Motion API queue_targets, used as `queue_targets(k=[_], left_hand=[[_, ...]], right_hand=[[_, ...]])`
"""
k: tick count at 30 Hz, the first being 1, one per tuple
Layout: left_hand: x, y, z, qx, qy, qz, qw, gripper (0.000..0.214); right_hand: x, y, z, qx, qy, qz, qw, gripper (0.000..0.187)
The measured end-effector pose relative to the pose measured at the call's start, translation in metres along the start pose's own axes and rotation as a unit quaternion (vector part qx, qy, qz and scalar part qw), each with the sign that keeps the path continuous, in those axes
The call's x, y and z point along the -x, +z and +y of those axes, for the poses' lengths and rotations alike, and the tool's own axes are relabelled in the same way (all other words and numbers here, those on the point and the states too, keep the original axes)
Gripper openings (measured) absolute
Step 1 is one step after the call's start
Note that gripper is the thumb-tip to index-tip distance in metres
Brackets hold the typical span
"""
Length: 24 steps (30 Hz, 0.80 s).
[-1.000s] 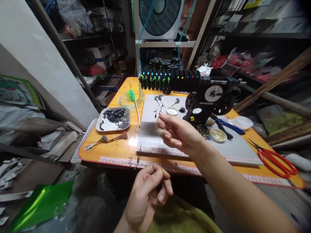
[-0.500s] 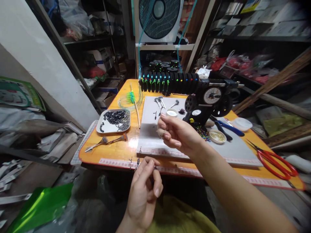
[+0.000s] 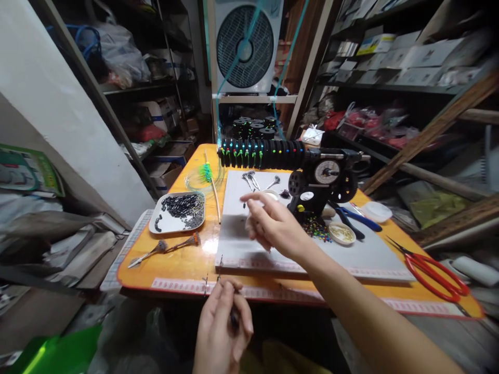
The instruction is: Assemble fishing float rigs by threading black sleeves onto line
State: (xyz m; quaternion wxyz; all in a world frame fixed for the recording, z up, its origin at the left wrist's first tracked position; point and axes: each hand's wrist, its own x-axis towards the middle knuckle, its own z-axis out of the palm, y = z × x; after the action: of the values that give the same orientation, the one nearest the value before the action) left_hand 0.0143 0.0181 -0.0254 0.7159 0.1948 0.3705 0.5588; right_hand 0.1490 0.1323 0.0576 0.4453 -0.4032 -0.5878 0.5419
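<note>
Below the table's front edge, my left hand (image 3: 226, 324) is closed, its thumb pressed against the fingers. Part of a small dark piece (image 3: 234, 318) shows between the curled fingers; its kind is not clear. Close to the fingertips are thin dark pieces (image 3: 219, 275) by the table edge. My right hand (image 3: 268, 223) hovers over the grey board (image 3: 241, 249), fingers apart and index finger stretched out, with nothing seen in it. Just under that finger lies a small dark piece (image 3: 244, 205). Behind the hand, a small white dish (image 3: 270, 194) is partly hidden.
A white tray (image 3: 177, 228) of black and grey small parts stands left. A black machine with a row of spools (image 3: 261, 154) crosses the back. To the right are colored beads (image 3: 317, 228), a bead dish (image 3: 342, 234), blue-handled pliers (image 3: 360, 218) and red scissors (image 3: 436, 275).
My right hand has gone from a pinch to spread fingers, reaching forward over the board. The left hand stays closed near the table edge. The whole view has tilted up slightly.
</note>
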Motion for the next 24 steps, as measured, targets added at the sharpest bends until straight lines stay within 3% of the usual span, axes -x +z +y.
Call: queue_targets(k=[3,6,7,11,14,16,18,21,24], left_hand=[[-0.001,-0.009,-0.001,-0.087,0.062,0.011,0.994,0.046],[0.004,-0.018,-0.003,-0.213,0.130,0.039,0.968,0.044],[0.007,-0.022,-0.004,-0.269,0.161,0.059,0.948,0.044],[0.022,-0.032,-0.005,-0.479,0.235,0.134,0.835,0.052],[0.026,-0.029,0.000,-0.512,0.295,0.131,0.796,0.037],[0.019,-0.020,0.007,-0.504,0.347,0.089,0.786,0.027],[0.006,-0.007,0.016,-0.510,0.357,0.043,0.781,0.030],[-0.015,0.013,0.029,-0.515,0.318,-0.018,0.796,0.039],[-0.022,0.024,0.033,-0.493,0.278,-0.070,0.821,0.025]], right_hand=[[-0.011,-0.005,-0.005,0.072,-0.062,0.074,0.993,0.027],[-0.024,-0.010,-0.009,0.115,-0.066,0.070,0.989,0.014],[-0.027,-0.011,-0.010,0.122,-0.056,0.056,0.989,0.006],[-0.019,-0.016,-0.009,0.106,-0.003,-0.016,0.994,0.030],[-0.001,-0.018,-0.012,0.054,0.031,-0.066,0.996,0.037],[0.011,-0.017,-0.016,0.015,0.048,-0.091,0.995,0.038],[0.020,-0.014,-0.020,-0.023,0.061,-0.110,0.992,0.039],[0.029,-0.009,-0.025,-0.075,0.080,-0.133,0.985,0.039],[0.034,-0.005,-0.025,-0.121,0.100,-0.147,0.977,0.040]])
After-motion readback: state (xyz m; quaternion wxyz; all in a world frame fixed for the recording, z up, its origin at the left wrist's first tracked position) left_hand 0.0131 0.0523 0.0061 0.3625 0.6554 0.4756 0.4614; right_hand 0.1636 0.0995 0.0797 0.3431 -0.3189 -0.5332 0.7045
